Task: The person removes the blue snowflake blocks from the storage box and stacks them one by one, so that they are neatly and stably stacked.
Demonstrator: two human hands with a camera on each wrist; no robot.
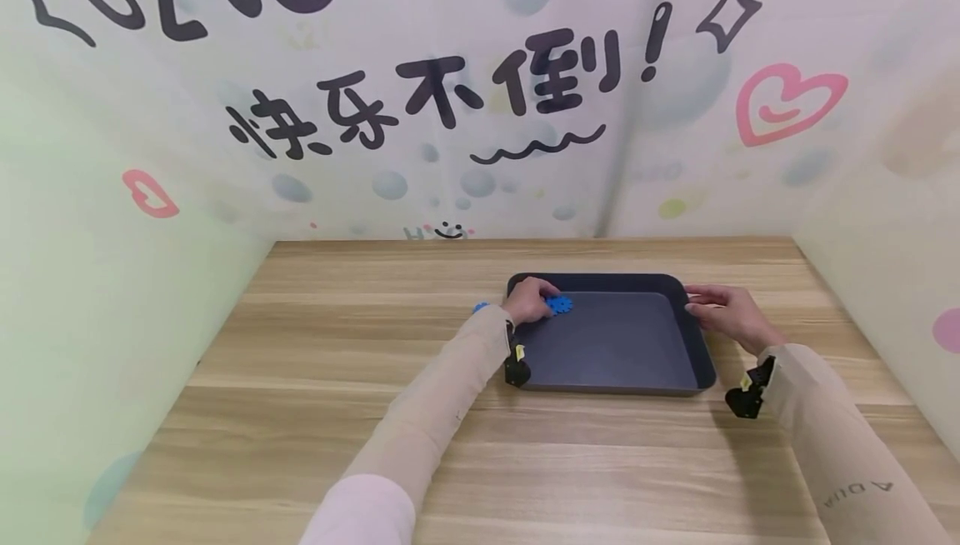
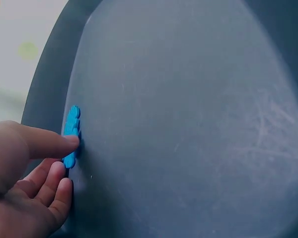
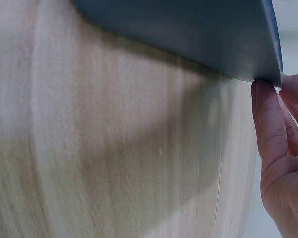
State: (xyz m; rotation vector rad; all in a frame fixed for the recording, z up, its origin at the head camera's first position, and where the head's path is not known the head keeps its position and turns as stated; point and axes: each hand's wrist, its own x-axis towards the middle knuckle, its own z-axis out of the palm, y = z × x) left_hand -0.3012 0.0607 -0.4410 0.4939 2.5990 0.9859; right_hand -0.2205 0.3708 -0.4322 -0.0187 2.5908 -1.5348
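A dark grey rectangular baking tray lies on the wooden table, right of centre. Over its far left corner, my left hand pinches a blue toothed plastic disc. In the left wrist view the thumb lies across the disc, which is seen nearly edge-on beside the tray wall; the fingers behind it are partly hidden. My right hand grips the tray's right rim near the far corner. Close up in the right wrist view, the right hand has the rim between thumb and fingers.
Another blue piece shows just left of the tray, mostly hidden by the left forearm. Wooden tabletop surrounds the tray. A printed white wall hanging rises behind the table, with pale walls at both sides.
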